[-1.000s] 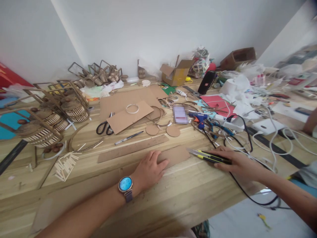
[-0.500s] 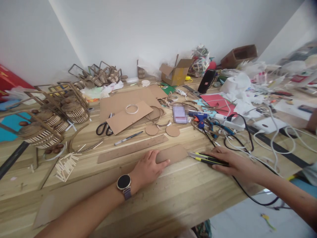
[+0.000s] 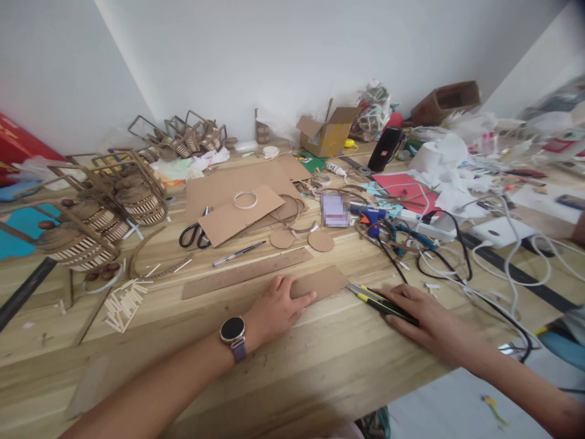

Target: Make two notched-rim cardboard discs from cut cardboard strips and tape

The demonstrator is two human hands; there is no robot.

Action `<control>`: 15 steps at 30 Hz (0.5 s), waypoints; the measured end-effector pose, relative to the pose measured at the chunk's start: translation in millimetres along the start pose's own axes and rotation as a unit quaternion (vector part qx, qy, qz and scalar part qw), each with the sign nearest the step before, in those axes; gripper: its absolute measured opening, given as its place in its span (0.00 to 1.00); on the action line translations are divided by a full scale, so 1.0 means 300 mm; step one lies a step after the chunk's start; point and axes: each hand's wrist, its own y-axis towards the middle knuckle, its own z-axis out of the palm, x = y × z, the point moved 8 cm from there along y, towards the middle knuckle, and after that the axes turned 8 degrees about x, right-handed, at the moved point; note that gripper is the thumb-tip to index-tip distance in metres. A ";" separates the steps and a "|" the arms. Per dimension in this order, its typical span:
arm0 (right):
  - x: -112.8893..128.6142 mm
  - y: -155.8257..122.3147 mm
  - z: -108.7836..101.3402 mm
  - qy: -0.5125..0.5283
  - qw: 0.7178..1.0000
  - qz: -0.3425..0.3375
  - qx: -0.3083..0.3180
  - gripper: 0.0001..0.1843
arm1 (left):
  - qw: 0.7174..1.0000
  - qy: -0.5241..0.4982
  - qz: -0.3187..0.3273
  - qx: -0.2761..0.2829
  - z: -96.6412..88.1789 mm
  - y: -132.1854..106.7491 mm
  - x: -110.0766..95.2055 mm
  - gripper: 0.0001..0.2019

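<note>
My left hand (image 3: 280,308), with a watch on its wrist, presses down on a long brown cardboard strip (image 3: 324,281), thumb and fingers apart. The strip runs from the lower left, partly hidden under my forearm, to its right end beyond my hand. My right hand (image 3: 418,314) is wrapped round a black and yellow utility knife (image 3: 381,303). The blade's tip is at the right end of the strip; whether it cuts in is too small to tell. A second, narrower cardboard strip (image 3: 247,274) lies just behind, along with a pen (image 3: 238,253).
Two cardboard discs (image 3: 321,241), black-handled scissors (image 3: 195,236) and cardboard sheets (image 3: 219,192) lie behind the strips. A blue glue gun (image 3: 372,219) and tangled cables (image 3: 457,256) are at right. Small handled baskets (image 3: 77,244) and short sticks (image 3: 123,306) are at left.
My right hand has lowered slightly, and the knife now slants more, its handle down to the right. My left hand stays on the strip. The whole view has shifted slightly.
</note>
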 end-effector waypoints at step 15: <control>-0.053 0.080 -0.027 -0.020 0.997 0.018 -0.068 0.29 | 0.997 -0.030 -0.046 -0.050 -0.010 0.117 0.004 0.21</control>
